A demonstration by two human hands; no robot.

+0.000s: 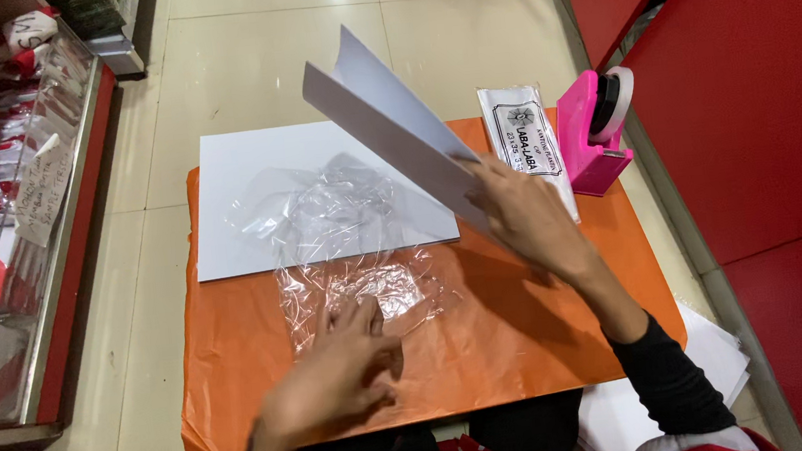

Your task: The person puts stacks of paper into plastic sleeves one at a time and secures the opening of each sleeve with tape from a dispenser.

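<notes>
My right hand (526, 215) grips a thin stack of white sheets (386, 119), lifted and tilted above the orange surface (528, 326). A crumpled clear plastic bag (345, 250) is spread partly over a flat white sheet (239, 172) and partly over the orange surface. Near the front edge my left hand (333, 379) rests with fingers apart, its fingertips touching the lower edge of that plastic.
A pink tape dispenser (593, 129) stands at the right edge beside a packet of plastic bags (525, 135). More white paper (717, 352) lies on the floor at lower right. A red wall (762, 102) is on the right and a glass display case (16, 194) on the left.
</notes>
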